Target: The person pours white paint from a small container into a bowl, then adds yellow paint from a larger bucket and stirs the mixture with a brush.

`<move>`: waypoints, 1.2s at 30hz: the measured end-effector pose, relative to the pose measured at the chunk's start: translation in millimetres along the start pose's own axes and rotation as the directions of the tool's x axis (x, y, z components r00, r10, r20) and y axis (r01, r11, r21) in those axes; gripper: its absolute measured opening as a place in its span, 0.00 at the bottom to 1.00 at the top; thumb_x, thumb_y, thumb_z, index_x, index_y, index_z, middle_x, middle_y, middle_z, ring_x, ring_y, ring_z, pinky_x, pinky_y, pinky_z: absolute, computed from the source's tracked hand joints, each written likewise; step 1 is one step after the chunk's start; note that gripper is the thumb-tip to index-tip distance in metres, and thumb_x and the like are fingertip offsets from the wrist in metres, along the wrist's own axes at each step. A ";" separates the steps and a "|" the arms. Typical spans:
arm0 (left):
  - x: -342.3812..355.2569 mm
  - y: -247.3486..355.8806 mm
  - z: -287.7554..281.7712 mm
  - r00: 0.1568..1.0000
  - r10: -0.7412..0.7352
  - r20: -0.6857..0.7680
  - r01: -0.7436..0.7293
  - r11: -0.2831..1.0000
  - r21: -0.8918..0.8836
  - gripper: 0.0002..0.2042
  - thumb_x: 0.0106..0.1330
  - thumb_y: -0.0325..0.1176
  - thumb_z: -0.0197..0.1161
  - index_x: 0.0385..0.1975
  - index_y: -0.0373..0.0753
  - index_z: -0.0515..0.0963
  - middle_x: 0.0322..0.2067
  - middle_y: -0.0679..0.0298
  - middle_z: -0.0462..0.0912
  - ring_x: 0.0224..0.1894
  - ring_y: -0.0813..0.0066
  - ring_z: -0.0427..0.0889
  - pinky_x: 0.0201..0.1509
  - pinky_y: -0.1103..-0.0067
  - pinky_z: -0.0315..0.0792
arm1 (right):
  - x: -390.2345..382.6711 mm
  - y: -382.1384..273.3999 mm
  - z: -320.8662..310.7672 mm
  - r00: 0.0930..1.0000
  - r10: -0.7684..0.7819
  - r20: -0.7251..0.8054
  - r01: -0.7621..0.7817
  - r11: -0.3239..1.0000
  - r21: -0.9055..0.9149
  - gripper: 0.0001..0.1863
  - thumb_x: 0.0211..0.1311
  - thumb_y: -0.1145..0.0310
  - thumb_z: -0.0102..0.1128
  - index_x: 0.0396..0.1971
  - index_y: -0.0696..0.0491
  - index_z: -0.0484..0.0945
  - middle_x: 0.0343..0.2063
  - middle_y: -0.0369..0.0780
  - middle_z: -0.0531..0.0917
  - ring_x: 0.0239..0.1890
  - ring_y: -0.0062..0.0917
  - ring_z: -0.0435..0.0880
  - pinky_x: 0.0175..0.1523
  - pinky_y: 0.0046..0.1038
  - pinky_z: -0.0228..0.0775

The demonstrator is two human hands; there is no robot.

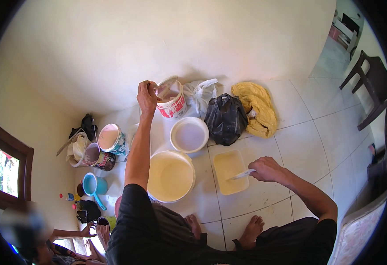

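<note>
My right hand [266, 169] is closed round the handle of a white stirring stick [243, 174]. Its far end dips into pale yellow liquid in a cream rectangular tub [238, 191] on the floor. My left hand [147, 95] reaches far forward, fingers pinched together at the rim of a red-and-white bucket [174, 108]. A pale, see-through piece [163, 89] shows beside those fingers, but I cannot make out what it is. Between my arms stand a big round bucket [193, 187] of yellow liquid and a smaller white bucket [207, 137] with greyish liquid.
A black plastic bag [223, 119], a white bag [200, 93] and a yellow sack [260, 110] lie along the wall. Several paint buckets and a blue dipper [95, 184] stand left. Another person's hands [97, 232] show lower left. A dark chair [372, 84] stands right.
</note>
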State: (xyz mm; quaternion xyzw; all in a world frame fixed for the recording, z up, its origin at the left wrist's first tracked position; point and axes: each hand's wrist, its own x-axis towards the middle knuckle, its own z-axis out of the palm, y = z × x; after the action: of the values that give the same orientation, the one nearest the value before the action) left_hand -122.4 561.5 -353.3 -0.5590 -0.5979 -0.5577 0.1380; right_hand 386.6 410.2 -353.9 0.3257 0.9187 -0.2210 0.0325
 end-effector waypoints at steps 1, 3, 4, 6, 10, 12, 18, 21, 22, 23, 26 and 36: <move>-0.7 0.1 -0.2 1.000 0.008 0.002 -0.008 1.000 0.001 0.04 0.72 0.29 0.59 0.41 0.38 0.75 0.37 0.53 0.81 0.32 0.52 0.84 0.35 0.63 0.77 | 0.1 0.1 0.3 1.000 0.002 -0.001 -0.002 1.000 0.005 0.07 0.55 0.69 0.65 0.25 0.57 0.82 0.23 0.49 0.84 0.30 0.47 0.85 0.37 0.45 0.76; -2.8 1.2 1.5 0.999 -0.038 0.002 0.038 0.999 -0.026 0.04 0.72 0.29 0.59 0.40 0.38 0.76 0.36 0.53 0.81 0.32 0.53 0.84 0.35 0.63 0.77 | -0.6 1.7 0.7 1.000 0.006 -0.007 -0.006 1.000 0.005 0.07 0.55 0.69 0.64 0.25 0.57 0.82 0.23 0.49 0.84 0.30 0.47 0.85 0.37 0.45 0.76; -3.5 1.0 1.7 0.998 -0.062 0.002 0.062 0.997 -0.037 0.04 0.72 0.29 0.59 0.40 0.38 0.76 0.36 0.53 0.81 0.32 0.53 0.84 0.35 0.64 0.77 | -0.3 2.2 0.7 1.000 0.007 -0.009 -0.007 1.000 0.006 0.07 0.55 0.69 0.64 0.25 0.57 0.82 0.23 0.49 0.84 0.30 0.47 0.85 0.37 0.45 0.76; -3.7 0.2 2.3 0.998 -0.062 -0.015 0.061 0.997 -0.040 0.04 0.72 0.29 0.59 0.40 0.37 0.76 0.36 0.53 0.81 0.31 0.54 0.84 0.35 0.64 0.77 | 0.0 0.4 -1.8 1.000 0.017 0.011 -0.017 1.000 -0.009 0.07 0.56 0.69 0.64 0.25 0.57 0.83 0.24 0.48 0.85 0.31 0.47 0.85 0.38 0.45 0.76; -1.8 -2.5 4.1 0.996 -0.063 -0.060 0.059 0.996 -0.066 0.04 0.72 0.29 0.60 0.40 0.36 0.76 0.35 0.53 0.81 0.31 0.56 0.84 0.35 0.66 0.77 | 0.8 -2.8 -4.6 0.997 0.052 0.049 -0.051 0.998 -0.020 0.07 0.57 0.68 0.64 0.27 0.57 0.83 0.24 0.48 0.85 0.32 0.47 0.86 0.40 0.45 0.77; -1.7 -0.2 7.2 0.992 -0.108 -0.061 0.102 0.990 -0.098 0.04 0.72 0.29 0.60 0.40 0.35 0.76 0.35 0.53 0.81 0.32 0.57 0.84 0.36 0.67 0.78 | 0.3 -2.3 -4.0 0.998 0.051 0.048 -0.050 0.998 -0.024 0.07 0.58 0.68 0.64 0.28 0.57 0.84 0.25 0.48 0.86 0.33 0.47 0.86 0.41 0.45 0.77; 4.6 -8.5 5.1 0.995 -0.039 -0.094 0.035 0.998 -0.047 0.05 0.73 0.30 0.60 0.40 0.36 0.76 0.34 0.54 0.81 0.31 0.58 0.84 0.35 0.68 0.77 | 1.1 -2.6 -3.3 0.999 0.027 0.045 -0.026 0.999 -0.022 0.08 0.58 0.68 0.65 0.29 0.58 0.83 0.26 0.48 0.86 0.33 0.47 0.86 0.41 0.45 0.77; -0.5 2.2 10.3 0.997 -0.025 -0.072 0.024 0.999 -0.021 0.05 0.73 0.31 0.60 0.40 0.37 0.76 0.34 0.55 0.81 0.30 0.58 0.83 0.34 0.67 0.77 | -3.0 1.3 0.4 0.998 0.039 0.040 -0.038 0.999 -0.022 0.08 0.58 0.68 0.65 0.28 0.58 0.83 0.26 0.48 0.85 0.33 0.47 0.86 0.40 0.45 0.77; -0.6 3.9 9.5 0.998 -0.028 -0.064 0.027 1.000 -0.009 0.05 0.73 0.31 0.60 0.40 0.37 0.76 0.34 0.55 0.81 0.29 0.58 0.83 0.34 0.67 0.77 | -2.9 1.4 -0.3 0.999 0.037 0.033 -0.037 0.999 -0.022 0.08 0.58 0.68 0.66 0.28 0.58 0.82 0.26 0.48 0.85 0.33 0.47 0.86 0.40 0.45 0.77; -1.0 5.9 9.7 0.998 -0.023 -0.060 0.023 1.000 -0.004 0.05 0.73 0.31 0.60 0.41 0.38 0.76 0.34 0.56 0.81 0.29 0.58 0.83 0.34 0.66 0.77 | -3.1 1.7 -0.6 0.999 0.038 0.034 -0.038 0.999 -0.019 0.08 0.58 0.68 0.66 0.28 0.58 0.82 0.26 0.48 0.85 0.33 0.47 0.85 0.40 0.45 0.77; -0.7 8.7 11.5 0.998 -0.027 -0.053 0.028 1.000 0.004 0.05 0.73 0.32 0.60 0.41 0.39 0.77 0.34 0.56 0.82 0.30 0.58 0.83 0.34 0.66 0.77 | -3.4 2.2 -1.5 0.999 0.040 0.037 -0.040 0.999 -0.012 0.08 0.58 0.68 0.66 0.28 0.58 0.82 0.26 0.49 0.85 0.33 0.47 0.85 0.40 0.45 0.77; -11.8 2.5 29.5 0.994 -0.079 -0.075 0.083 0.995 0.061 0.07 0.73 0.33 0.60 0.43 0.37 0.77 0.38 0.52 0.80 0.38 0.51 0.82 0.41 0.62 0.76 | 1.2 2.8 1.6 0.996 0.064 0.065 -0.061 0.997 -0.045 0.09 0.59 0.66 0.65 0.29 0.56 0.83 0.26 0.48 0.86 0.34 0.46 0.86 0.41 0.45 0.77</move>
State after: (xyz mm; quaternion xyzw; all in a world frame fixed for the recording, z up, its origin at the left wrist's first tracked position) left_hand -102.7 579.0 -371.4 -0.5089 -0.6324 -0.5632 0.1547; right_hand 387.2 412.1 -356.7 0.3459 0.9110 -0.2110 0.0767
